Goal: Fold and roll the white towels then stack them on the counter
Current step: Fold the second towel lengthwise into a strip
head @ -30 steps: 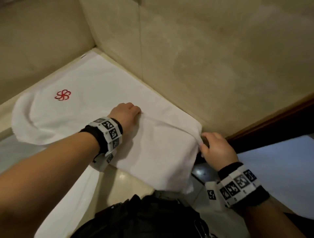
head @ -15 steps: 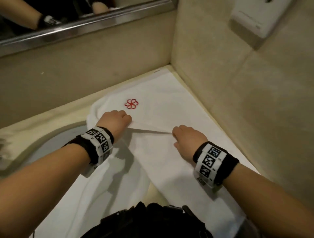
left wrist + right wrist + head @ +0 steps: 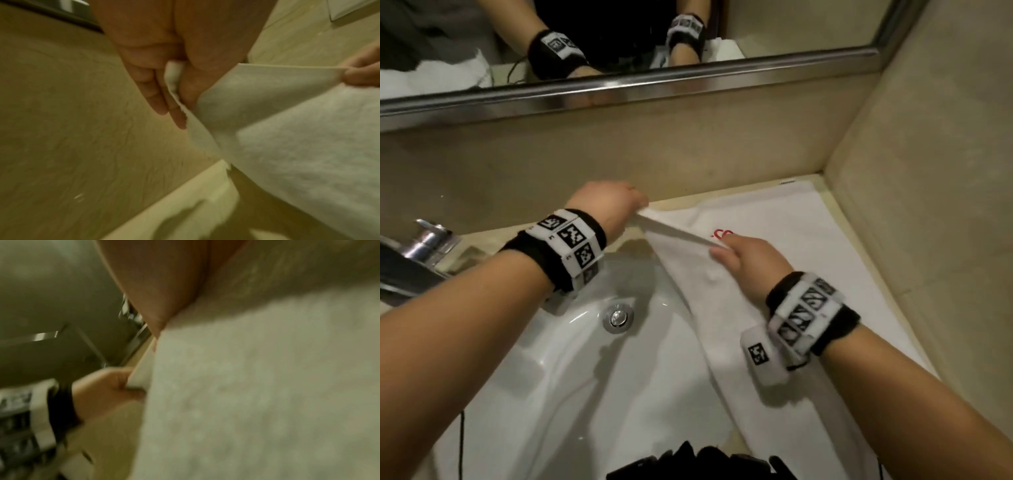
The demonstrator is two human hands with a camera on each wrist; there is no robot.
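Observation:
A white towel [image 3: 784, 240] with a red embroidered mark lies on the counter in the right corner, its near part hanging over the sink side. My left hand [image 3: 616, 205] pinches the towel's lifted edge near the back wall; the left wrist view shows the fingers [image 3: 162, 97] curled on the cloth [image 3: 287, 129]. My right hand [image 3: 743, 260] pinches the same edge further right, partly covering the red mark. The edge is stretched taut between both hands. In the right wrist view the towel [image 3: 257, 394] fills the frame, blurred.
A white sink basin [image 3: 571, 370] with a metal drain [image 3: 618, 317] lies below my left arm. A chrome faucet [image 3: 417, 253] stands at the left. The mirror [image 3: 619, 37] runs above the beige backsplash, and a beige wall [image 3: 935, 171] closes the right side.
Both hands have lifted the towel's edge and carried it towards the back wall, the left hand further left. The head view has swung left, showing the sink and faucet.

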